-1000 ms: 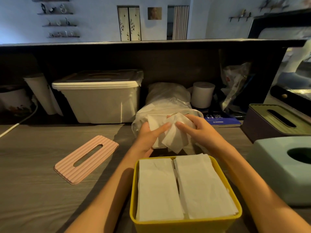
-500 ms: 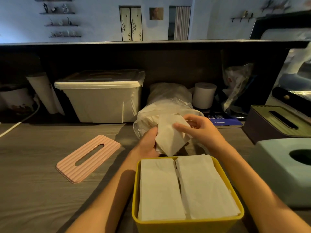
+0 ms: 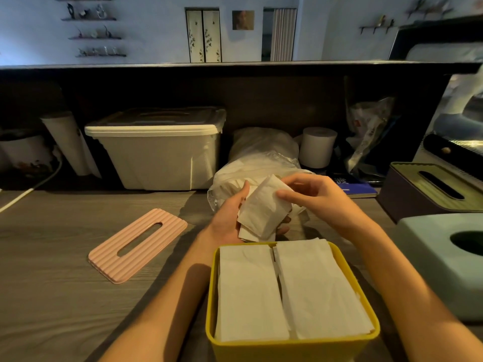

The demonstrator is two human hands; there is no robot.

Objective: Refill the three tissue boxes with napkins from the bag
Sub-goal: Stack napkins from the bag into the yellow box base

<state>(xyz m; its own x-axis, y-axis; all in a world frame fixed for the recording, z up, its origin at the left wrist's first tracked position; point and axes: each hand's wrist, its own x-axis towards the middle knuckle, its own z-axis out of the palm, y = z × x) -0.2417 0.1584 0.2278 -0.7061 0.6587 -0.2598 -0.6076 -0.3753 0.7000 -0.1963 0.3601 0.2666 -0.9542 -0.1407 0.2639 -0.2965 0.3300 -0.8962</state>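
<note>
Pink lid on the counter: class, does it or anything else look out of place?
Yes. The pink lid lies askew on the counter, left of the open yellow box, off its box. Otherwise nothing stands out.

From my remote station I count three tissue boxes: one yellow [image 3: 292, 348], one pale green [image 3: 441, 259], one dark [image 3: 428, 192]. One pink lid [image 3: 136, 244], two napkin stacks, one plastic bag [image 3: 261, 163], one paper roll [image 3: 317, 147].
</note>
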